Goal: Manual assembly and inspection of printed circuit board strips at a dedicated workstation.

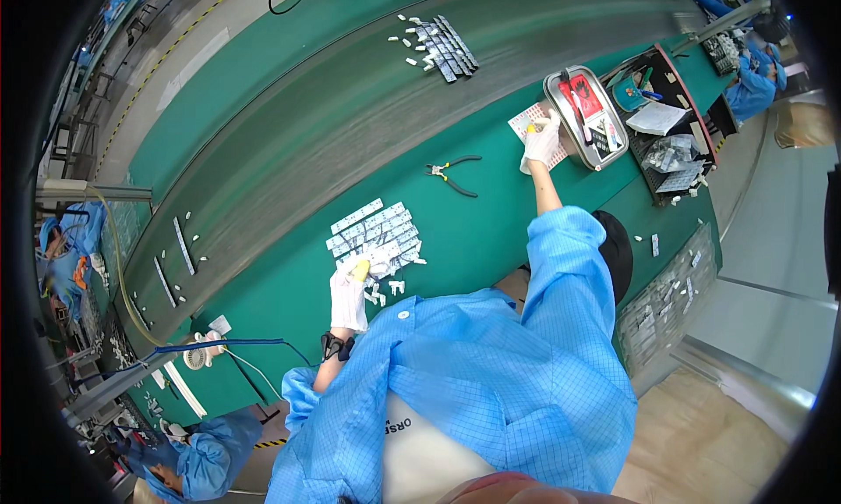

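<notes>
My left hand (349, 295), in a white glove with a yellow fingertip, is over the near part of a group of white circuit-board strips (368, 226). Its fingers are closed together at the strips; white on white hides what is between them. Small white connectors (397, 287) lie just right of it. My right hand (540, 146), also gloved, reaches out over a sheet of red-marked labels (523, 120), thumb and fingers apart. Beside it sits a metal tray (599, 165) holding a red card and tweezers. Between my hands lie yellow-and-black cutting pliers (455, 173).
Beyond the green worktop runs a dark conveyor belt (289, 145) carrying more strips (445, 48) and loose connectors. At right stands a dark open bin (692, 127) with papers and bags. A small fan (200, 353) is at left. Co-workers in blue (215, 456) sit nearby.
</notes>
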`<state>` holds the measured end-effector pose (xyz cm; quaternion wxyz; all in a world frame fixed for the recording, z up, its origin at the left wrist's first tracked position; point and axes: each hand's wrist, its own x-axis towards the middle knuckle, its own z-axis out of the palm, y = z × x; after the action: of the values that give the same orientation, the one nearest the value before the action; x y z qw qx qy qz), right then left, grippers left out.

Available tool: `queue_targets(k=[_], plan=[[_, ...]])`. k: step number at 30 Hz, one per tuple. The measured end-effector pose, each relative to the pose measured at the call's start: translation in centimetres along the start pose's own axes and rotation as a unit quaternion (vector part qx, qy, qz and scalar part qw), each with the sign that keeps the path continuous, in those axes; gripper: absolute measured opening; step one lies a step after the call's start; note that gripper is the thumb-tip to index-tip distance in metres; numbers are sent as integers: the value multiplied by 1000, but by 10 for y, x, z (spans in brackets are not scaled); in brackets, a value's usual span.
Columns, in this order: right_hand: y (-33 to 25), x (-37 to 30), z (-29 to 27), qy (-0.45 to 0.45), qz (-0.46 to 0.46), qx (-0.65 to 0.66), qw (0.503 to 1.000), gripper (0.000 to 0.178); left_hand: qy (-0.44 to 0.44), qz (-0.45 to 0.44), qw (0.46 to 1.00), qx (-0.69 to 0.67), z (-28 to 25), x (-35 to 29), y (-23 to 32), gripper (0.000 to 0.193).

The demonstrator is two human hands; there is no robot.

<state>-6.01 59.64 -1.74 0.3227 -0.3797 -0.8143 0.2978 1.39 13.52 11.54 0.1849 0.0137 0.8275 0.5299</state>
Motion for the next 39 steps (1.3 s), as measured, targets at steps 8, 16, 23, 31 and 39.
queue_targets(k=[8,16,23,31,39], plan=[[-171,-86,-113,-275,-34,482,832,65,10,22,963,-267,-24,-19,53,25],[-327,-155,-223,-474,-250,342,772,67,103,158,977,-95,-46,-72,146,27],[-352,-173,-233,-439,-357,222,794,70,139,180,969,-93,-58,-95,142,25],[-359,-179,-240,-413,-399,228,786,66,143,209,962,-97,-64,-102,141,18],[-351,-179,-233,-355,-511,119,774,60,130,237,960,-68,-67,-106,143,19]])
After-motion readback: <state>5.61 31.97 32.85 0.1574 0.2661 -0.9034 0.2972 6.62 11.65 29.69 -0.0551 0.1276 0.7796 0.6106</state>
